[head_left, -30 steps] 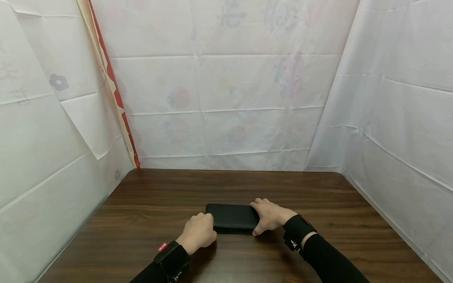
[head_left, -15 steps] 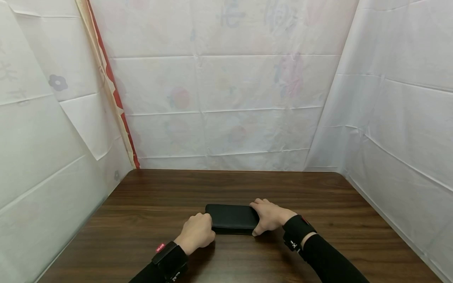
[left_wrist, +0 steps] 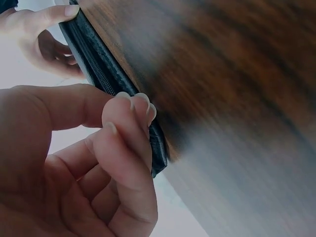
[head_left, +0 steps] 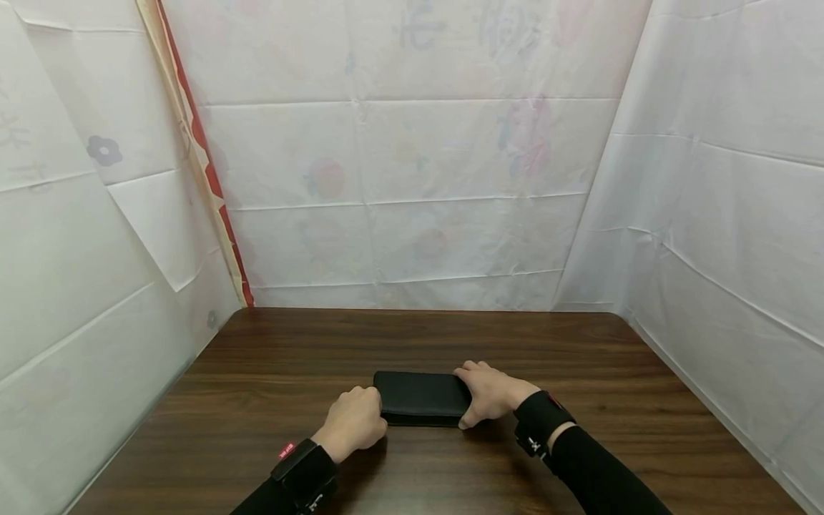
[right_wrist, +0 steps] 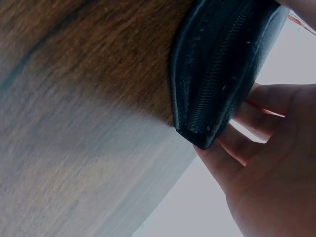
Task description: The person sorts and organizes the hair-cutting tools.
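A black long zip wallet (head_left: 420, 393) lies flat on the table, its zipper (right_wrist: 212, 89) along the edge nearest the person. My right hand (head_left: 492, 393) grips the wallet's right end, thumb at the near edge and fingers spread toward the far edge. At the left end, my left hand (head_left: 350, 423) has its fingers curled. In the left wrist view its thumb and fingertips (left_wrist: 126, 106) pinch together right at the zipper line, near the wallet's left corner. The zipper pull between them is hidden by the fingers.
The brown wood-grain table (head_left: 425, 336) extends on all sides of the wallet. White sheets (head_left: 412, 179) hang behind it and at both sides, with a red-edged strip (head_left: 209, 168) at the back left corner. Both wrists wear black bands (head_left: 543, 422).
My left hand has shifted slightly leftward along the wallet's near edge, toward its left corner. The right hand and the wallet have stayed in place.
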{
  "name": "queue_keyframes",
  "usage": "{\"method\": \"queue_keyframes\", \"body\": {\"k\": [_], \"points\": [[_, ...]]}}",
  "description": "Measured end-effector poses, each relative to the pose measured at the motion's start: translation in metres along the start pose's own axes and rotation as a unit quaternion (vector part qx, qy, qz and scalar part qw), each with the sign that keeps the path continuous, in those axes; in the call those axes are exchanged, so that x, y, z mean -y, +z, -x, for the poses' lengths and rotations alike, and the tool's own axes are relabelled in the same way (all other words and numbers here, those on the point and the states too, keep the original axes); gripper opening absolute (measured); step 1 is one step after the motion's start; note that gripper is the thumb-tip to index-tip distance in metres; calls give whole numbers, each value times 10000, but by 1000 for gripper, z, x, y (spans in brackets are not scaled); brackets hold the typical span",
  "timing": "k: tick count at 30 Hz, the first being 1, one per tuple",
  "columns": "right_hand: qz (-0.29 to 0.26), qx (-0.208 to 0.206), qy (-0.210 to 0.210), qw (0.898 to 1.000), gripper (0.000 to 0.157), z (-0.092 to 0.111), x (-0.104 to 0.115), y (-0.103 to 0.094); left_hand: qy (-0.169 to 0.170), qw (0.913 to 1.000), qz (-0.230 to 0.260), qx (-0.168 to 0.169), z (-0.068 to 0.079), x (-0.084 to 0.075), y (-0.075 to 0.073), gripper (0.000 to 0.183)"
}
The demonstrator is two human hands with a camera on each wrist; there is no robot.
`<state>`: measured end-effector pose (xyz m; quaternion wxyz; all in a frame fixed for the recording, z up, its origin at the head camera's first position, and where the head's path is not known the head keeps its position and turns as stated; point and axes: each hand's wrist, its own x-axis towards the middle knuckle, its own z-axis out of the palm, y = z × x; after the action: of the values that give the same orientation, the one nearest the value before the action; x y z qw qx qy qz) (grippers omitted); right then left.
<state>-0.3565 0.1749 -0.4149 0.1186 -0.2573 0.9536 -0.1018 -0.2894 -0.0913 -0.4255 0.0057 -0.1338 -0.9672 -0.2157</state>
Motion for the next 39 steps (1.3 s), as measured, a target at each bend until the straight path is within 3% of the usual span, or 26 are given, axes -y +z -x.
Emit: {"method": "queue_keyframes", "body": {"k": [27,39], "points": [[-13,15,-14,10000,91,0,0,0,200,9997,102,-93,0,10,-3,40],[13,15,-33,10000,92,0,0,0,279,9996,83,-66,-1,11,-6,45]]}}
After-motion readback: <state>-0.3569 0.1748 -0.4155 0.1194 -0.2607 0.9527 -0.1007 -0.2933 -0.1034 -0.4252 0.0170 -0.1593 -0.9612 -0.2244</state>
